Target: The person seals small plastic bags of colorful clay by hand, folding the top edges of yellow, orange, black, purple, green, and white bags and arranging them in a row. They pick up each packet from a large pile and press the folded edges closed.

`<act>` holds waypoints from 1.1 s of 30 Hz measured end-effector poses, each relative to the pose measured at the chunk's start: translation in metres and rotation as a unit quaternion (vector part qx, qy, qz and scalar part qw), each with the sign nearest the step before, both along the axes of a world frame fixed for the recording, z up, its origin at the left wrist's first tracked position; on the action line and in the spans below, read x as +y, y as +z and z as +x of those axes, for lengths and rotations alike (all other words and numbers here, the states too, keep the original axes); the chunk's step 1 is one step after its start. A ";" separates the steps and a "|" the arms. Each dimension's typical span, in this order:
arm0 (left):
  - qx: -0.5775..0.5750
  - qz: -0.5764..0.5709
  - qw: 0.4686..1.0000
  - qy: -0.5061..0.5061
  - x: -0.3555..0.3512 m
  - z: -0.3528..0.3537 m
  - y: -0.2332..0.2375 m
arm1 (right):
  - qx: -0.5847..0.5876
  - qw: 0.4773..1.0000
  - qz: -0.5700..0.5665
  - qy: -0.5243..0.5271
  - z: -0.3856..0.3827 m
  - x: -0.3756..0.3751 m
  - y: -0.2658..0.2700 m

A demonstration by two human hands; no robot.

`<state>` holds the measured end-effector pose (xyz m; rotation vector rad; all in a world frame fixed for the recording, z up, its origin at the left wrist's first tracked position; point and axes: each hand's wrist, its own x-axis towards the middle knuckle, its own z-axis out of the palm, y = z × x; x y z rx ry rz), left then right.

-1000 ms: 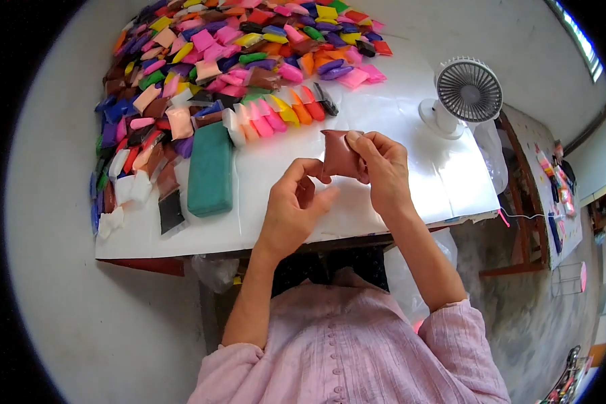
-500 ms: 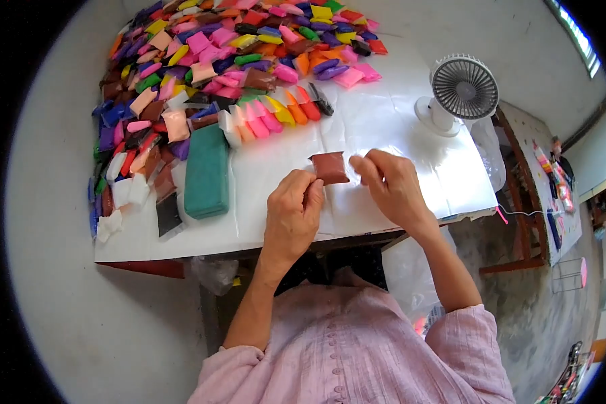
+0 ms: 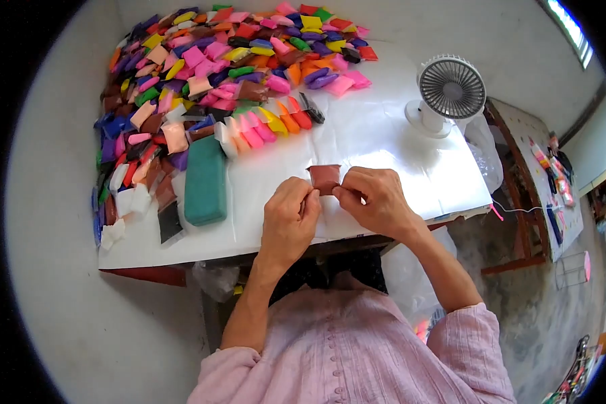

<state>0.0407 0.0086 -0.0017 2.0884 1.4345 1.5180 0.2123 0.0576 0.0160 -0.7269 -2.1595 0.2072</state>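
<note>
- Brown clay packet (image 3: 324, 178) sits between my two hands, low over the near middle of the white table (image 3: 397, 155); I cannot tell whether it rests on the sheet or hangs just above it.
- My left hand (image 3: 288, 219) pinches the packet's left edge, fingers curled in and knuckles up.
- My right hand (image 3: 374, 200) pinches the right edge, thumb and forefinger closed on the wrapper.
- Both hands are close together, nearly touching below the packet.
- To the left, a teal block (image 3: 205, 180) lies lengthwise on the table, well apart from the hands.
- Beyond it, a short row of pink, yellow and orange packets (image 3: 266, 124) leans in a line.
- Behind that row, a big heap of mixed-colour packets (image 3: 209, 60) covers the far left of the table.
- At the far right corner stands a small white fan (image 3: 449, 91), upright and facing me.
</note>
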 end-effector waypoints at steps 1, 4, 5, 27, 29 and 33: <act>0.015 0.028 0.999 0.005 -0.002 0.000 0.001 | 0.012 0.999 0.035 -0.003 -0.002 -0.005 0.002; 0.073 0.126 0.989 0.010 -0.011 0.001 0.013 | 0.041 0.994 0.105 -0.009 -0.001 -0.015 0.003; 0.085 0.151 0.985 0.011 -0.011 0.002 0.013 | 0.046 0.991 0.123 -0.007 0.000 -0.017 0.004; 0.132 0.196 0.971 0.035 0.043 -0.009 0.007 | 0.104 0.969 -0.225 0.025 -0.003 0.108 0.051; 0.097 0.164 0.981 0.027 0.045 -0.011 0.004 | 0.083 0.958 -0.268 0.064 -0.004 0.148 0.035; 0.070 0.097 0.993 0.011 0.041 -0.015 0.006 | 0.066 0.934 -0.343 0.075 -0.015 0.191 0.004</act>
